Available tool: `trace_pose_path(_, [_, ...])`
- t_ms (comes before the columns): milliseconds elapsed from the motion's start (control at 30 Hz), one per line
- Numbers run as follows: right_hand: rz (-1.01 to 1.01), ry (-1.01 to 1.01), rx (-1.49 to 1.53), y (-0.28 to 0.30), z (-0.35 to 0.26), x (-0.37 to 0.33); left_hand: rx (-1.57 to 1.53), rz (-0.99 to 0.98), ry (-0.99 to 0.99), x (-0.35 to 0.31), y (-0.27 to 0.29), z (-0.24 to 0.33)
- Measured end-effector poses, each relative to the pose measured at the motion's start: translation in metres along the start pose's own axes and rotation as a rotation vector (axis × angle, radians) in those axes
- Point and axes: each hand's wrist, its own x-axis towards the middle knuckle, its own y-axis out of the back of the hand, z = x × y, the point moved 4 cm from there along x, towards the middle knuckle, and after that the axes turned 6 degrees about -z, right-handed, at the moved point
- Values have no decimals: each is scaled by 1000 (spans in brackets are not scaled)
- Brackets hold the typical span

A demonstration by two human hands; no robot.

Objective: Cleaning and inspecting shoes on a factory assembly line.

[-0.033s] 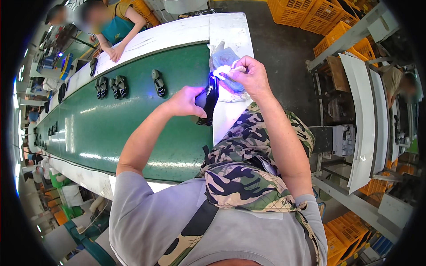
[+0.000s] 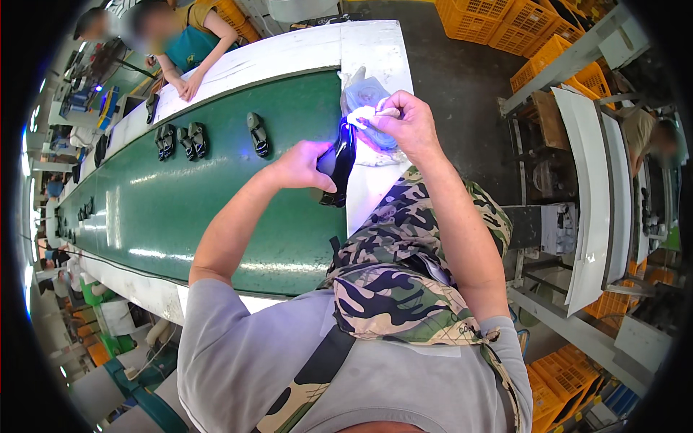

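My left hand (image 2: 304,165) is closed around a glossy black shoe (image 2: 347,155), which it holds over the right end of the green conveyor belt (image 2: 202,224). My right hand (image 2: 413,128) pinches a small whitish, cloth-like piece (image 2: 388,112) by the shoe's far end. A strong white and violet glare washes out the spot where the piece and the shoe come together, so contact there cannot be made out. Just beyond my right hand, a bluish translucent plastic bag or dish (image 2: 367,92) lies on the white table end (image 2: 379,50).
A single dark shoe (image 2: 258,135) and pairs of shoes (image 2: 193,141) rest on the belt to the left. Across it, a co-worker's hands (image 2: 190,88) lean on the white edge. Yellow crates (image 2: 476,20) stand at the far right; a metal rack (image 2: 577,195) is on my right.
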Motion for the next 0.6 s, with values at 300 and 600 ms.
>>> trace_pose_path(300, [-8,79,-141,-1,9,2,-465,-122,-30,2,-9,-9])
trace_pose_path(600, [-53,20,-164,-5,19,-5,-754,-88,15,1,-16,-10])
